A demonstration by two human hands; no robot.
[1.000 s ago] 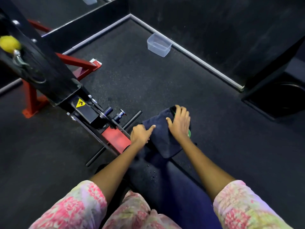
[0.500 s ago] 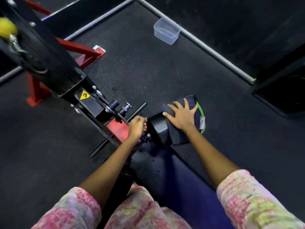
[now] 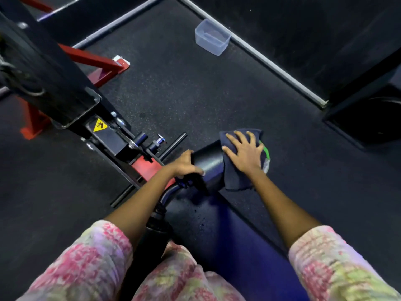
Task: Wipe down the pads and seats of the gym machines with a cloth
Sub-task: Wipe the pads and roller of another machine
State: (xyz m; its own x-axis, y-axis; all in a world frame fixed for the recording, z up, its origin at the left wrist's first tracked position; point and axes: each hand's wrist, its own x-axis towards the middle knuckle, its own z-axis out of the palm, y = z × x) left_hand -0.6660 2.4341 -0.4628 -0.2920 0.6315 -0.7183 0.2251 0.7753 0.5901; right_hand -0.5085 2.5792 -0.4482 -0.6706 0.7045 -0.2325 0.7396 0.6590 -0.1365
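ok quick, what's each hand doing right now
Left hand: grips the roller pad at its near end.
Right hand: open, fingers spread, pressing the cloth onto the pad.

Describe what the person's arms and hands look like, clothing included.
Both arms wear loose sleeves in a pink, white and pale green floral print, ending near the elbow. The forearms are bare below them. The left hand and right hand are bare: no gloves, rings or watch visible.

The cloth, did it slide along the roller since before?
Yes. The cloth has slid rightward along the roller pad, away from the left hand, baring more pad; the right hand presses it.
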